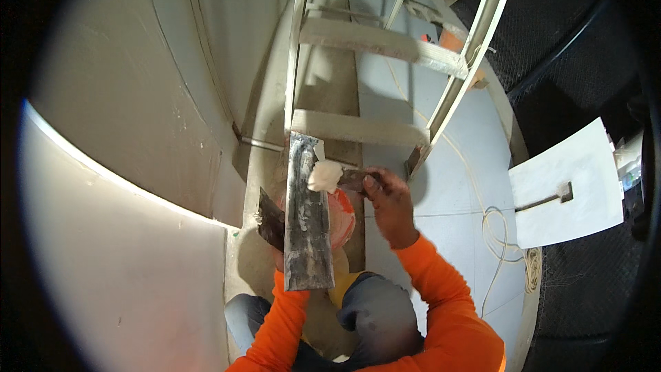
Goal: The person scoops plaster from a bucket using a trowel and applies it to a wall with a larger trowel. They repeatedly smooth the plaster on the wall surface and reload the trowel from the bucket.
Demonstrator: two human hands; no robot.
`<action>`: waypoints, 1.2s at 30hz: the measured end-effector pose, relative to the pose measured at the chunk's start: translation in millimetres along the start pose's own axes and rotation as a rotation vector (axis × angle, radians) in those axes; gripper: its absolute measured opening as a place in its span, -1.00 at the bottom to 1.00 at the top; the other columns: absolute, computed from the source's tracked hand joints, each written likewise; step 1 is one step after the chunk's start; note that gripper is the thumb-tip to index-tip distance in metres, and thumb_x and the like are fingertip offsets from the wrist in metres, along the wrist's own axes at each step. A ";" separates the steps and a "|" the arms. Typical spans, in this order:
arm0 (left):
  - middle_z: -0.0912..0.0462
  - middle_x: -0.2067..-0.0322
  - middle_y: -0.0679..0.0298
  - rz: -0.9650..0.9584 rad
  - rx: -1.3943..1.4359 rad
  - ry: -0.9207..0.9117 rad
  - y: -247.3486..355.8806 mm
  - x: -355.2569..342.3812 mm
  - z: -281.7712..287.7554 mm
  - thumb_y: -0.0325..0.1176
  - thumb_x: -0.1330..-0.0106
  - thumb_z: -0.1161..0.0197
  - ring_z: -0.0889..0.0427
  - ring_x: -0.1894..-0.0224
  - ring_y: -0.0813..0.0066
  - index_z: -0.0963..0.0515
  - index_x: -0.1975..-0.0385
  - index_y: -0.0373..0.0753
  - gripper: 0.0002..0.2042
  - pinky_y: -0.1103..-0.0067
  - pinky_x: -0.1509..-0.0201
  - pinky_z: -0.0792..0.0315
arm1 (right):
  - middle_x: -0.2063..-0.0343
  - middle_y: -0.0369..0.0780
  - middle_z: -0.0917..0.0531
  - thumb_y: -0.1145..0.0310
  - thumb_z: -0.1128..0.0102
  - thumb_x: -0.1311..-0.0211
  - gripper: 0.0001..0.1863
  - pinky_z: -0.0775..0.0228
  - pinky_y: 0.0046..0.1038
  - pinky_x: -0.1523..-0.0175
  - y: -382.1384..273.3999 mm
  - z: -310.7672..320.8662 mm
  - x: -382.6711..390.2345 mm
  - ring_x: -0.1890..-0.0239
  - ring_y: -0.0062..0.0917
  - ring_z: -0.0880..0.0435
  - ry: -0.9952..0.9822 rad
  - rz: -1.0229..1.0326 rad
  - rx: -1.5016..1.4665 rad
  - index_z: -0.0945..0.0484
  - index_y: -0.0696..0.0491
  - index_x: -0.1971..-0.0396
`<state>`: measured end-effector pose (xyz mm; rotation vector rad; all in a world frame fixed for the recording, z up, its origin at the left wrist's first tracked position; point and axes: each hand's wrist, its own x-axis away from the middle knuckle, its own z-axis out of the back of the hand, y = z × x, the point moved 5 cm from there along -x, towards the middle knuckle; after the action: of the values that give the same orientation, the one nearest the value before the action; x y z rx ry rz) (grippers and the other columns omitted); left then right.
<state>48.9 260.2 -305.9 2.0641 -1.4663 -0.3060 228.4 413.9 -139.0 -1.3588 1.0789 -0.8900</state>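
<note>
My left hand (279, 260) is mostly hidden behind a long, dark metal blade (308, 234), streaked with white compound, and holds it up lengthwise in front of me. Beside it on the left juts a second dark plate (271, 224); how it is held is hidden. My right hand (391, 210) is closed around a putty knife (354, 180), its tip pointing left. A thick lump of off-white compound (325, 176) sits at the knife's end, against the long blade's right edge. Below, partly covered by the blade, is a red bucket (342, 219) with pale compound smeared inside.
A stepladder (365, 126) stands just ahead. Pale walls (138, 234) close in on the left. On the right, a cable (492, 234) lies coiled on the grey floor covering (447, 200), near a white board (571, 193) and dark mesh (571, 76).
</note>
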 end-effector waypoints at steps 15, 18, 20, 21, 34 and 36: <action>-0.37 -0.36 0.13 -0.382 -0.941 -0.015 -7.7 21.4 15.7 -0.12 -0.60 -0.04 -0.41 -0.36 0.20 -0.20 -0.48 -0.18 -0.46 0.36 -0.42 -0.37 | -0.09 -0.28 -0.72 0.50 -0.48 -0.04 -0.69 -0.69 -0.29 -0.08 -34.2 -43.6 39.6 -0.08 -0.22 -0.66 -0.049 0.966 0.634 -0.74 -0.13 0.18; -0.39 -0.35 0.13 -0.658 -1.754 0.109 -11.3 28.7 17.1 -0.10 -0.59 -0.03 -0.40 -0.36 0.15 -0.24 -0.46 -0.16 -0.47 0.34 -0.43 -0.33 | 0.01 -0.16 -0.76 0.63 -0.43 -0.02 -0.74 -0.61 -0.25 -0.04 -40.2 -38.7 43.4 0.01 -0.16 -0.67 -0.063 0.947 0.626 -0.72 0.01 0.28; -0.39 -0.35 0.12 -0.618 -1.520 0.136 -14.5 31.1 15.5 -0.07 -0.59 -0.03 -0.39 -0.37 0.13 -0.27 -0.45 -0.15 -0.48 0.33 -0.43 -0.32 | 0.01 -0.16 -0.77 0.64 -0.42 -0.03 -0.75 -0.61 -0.25 -0.05 -42.8 -32.2 46.6 0.02 -0.15 -0.67 -0.061 0.958 0.638 -0.73 0.01 0.28; -0.40 -0.35 0.12 -0.478 -1.163 0.127 -19.9 29.5 16.7 -0.06 -0.58 -0.03 -0.38 -0.38 0.13 -0.28 -0.45 -0.14 -0.47 0.33 -0.43 -0.31 | 0.01 -0.16 -0.77 0.64 -0.42 -0.03 -0.75 -0.61 -0.25 -0.05 -42.7 -27.4 48.1 0.02 -0.14 -0.68 -0.061 0.962 0.644 -0.73 0.00 0.28; -0.38 -0.37 0.11 -0.485 -1.618 0.205 27.6 26.2 0.9 -0.04 -0.58 -0.03 -0.35 -0.39 0.14 -0.26 -0.45 -0.15 -0.46 0.33 -0.45 -0.28 | 0.29 -0.09 -0.75 0.24 -0.22 -0.35 -0.75 -0.57 -0.17 0.08 138.9 12.2 -31.2 0.21 -0.12 -0.73 -0.265 -0.012 0.980 -0.70 0.06 0.13; -0.38 -0.37 0.11 -0.478 -1.660 0.203 38.0 33.3 -2.0 -0.05 -0.58 -0.03 -0.35 -0.40 0.14 -0.26 -0.45 -0.15 -0.46 0.33 -0.46 -0.28 | 0.27 -0.10 -0.75 0.25 -0.21 -0.35 -0.75 -0.57 -0.15 0.06 172.1 2.3 -46.8 0.16 -0.14 -0.73 -0.382 -0.152 1.045 -0.67 0.06 0.10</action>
<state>32.4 221.7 -277.6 0.8926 -0.1787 -1.0106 198.8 467.7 -306.5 -0.6646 0.1223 -1.0289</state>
